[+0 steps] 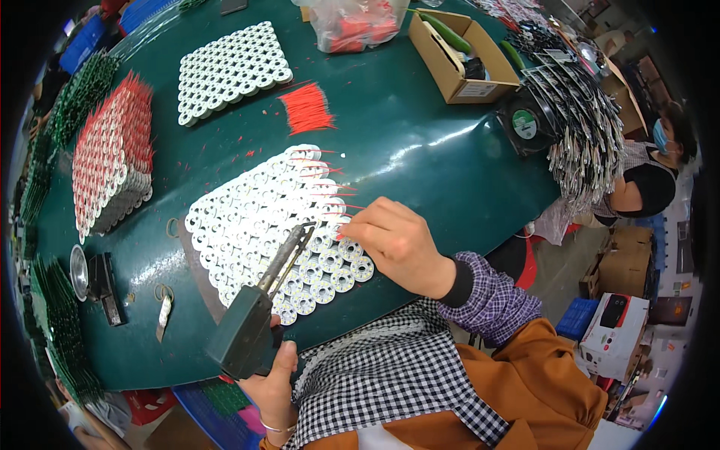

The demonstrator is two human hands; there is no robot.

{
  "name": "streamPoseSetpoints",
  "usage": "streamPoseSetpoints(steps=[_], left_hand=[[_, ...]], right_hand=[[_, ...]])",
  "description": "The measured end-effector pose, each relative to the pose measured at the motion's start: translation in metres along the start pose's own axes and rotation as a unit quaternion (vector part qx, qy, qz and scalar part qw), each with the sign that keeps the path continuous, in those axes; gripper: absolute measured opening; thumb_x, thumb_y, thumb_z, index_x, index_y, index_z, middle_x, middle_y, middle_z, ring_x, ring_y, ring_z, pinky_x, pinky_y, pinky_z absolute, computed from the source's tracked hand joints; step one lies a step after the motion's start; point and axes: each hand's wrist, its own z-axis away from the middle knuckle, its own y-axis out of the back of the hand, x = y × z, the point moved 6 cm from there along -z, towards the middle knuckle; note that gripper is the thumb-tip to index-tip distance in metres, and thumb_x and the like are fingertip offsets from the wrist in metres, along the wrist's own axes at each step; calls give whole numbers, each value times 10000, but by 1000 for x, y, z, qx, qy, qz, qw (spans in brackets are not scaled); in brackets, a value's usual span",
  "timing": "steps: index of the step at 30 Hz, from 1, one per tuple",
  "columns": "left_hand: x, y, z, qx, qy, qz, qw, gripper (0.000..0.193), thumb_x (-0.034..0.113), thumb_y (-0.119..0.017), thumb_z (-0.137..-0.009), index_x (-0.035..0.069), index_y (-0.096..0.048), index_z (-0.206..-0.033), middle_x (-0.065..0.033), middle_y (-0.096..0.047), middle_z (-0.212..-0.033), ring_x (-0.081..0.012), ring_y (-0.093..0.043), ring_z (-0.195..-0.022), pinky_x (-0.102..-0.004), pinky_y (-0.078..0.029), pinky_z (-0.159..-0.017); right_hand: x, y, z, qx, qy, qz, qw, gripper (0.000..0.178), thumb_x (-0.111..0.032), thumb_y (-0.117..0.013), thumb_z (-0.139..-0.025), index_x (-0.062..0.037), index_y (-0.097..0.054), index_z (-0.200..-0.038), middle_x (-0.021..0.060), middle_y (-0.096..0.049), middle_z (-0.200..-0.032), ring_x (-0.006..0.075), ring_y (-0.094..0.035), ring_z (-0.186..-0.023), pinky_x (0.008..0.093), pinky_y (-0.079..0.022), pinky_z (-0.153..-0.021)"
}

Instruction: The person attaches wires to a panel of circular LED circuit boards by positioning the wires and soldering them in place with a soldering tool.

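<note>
My left hand is wrapped round the grip of a dark soldering gun. Its long tip reaches over a panel of round white LED boards lying in front of me. At the panel's right side, the fingers of my right hand are pinched together on a short red wire, mostly hidden by the fingertips. Several red wires stick out from boards along the upper right edge of the panel. Beyond it, a bundle of loose red wires lies on the green table.
A second white panel stack lies farther back. At left stands a tall stack with red wires. A cardboard box, a plastic bag, a black fan-like device and bundled wired parts line the far right. A masked person sits beyond.
</note>
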Motion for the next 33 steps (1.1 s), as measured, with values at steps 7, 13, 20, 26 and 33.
streamPoseSetpoints(steps=[7,13,20,26,33], left_hand=[[-25,6,2,-42,-56,-132,989,479,-32,-722,-842,-33,-545,-1287,-139,-658,-1135,-84,-560,-598,-219,-448,-502],[-35,7,6,-66,-58,-204,975,397,-13,-730,-870,-26,-602,-1246,-109,-693,-1083,-71,-580,-647,-214,-461,-528],[-30,0,7,-40,-54,-194,979,278,40,-777,-843,-22,-670,-1092,-87,-699,-983,-107,-616,-731,-255,-487,-623],[-32,3,7,-78,-96,-221,967,278,-23,-732,-868,-25,-653,-1135,-48,-667,-954,-77,-584,-691,-238,-480,-584],[-32,3,7,-74,-72,-201,974,274,-21,-735,-865,-31,-653,-1126,-49,-665,-928,-75,-573,-648,-235,-467,-568]], right_hand=[[-1,-10,3,5,17,28,999,224,19,-707,-724,-49,-717,-937,42,-665,-866,212,-620,-765,333,-507,-651],[-3,-10,3,-8,24,54,998,233,3,-705,-707,-47,-716,-934,41,-648,-874,207,-608,-772,325,-487,-641],[-2,-15,4,-33,29,66,997,196,-54,-642,-758,-22,-680,-948,53,-621,-898,211,-590,-835,322,-486,-711],[-4,-13,4,-16,25,60,998,233,1,-703,-700,-31,-707,-930,54,-653,-878,217,-614,-782,329,-495,-650],[0,-14,6,3,41,44,998,258,4,-716,-696,-38,-695,-950,55,-651,-887,216,-610,-775,330,-492,-642]])
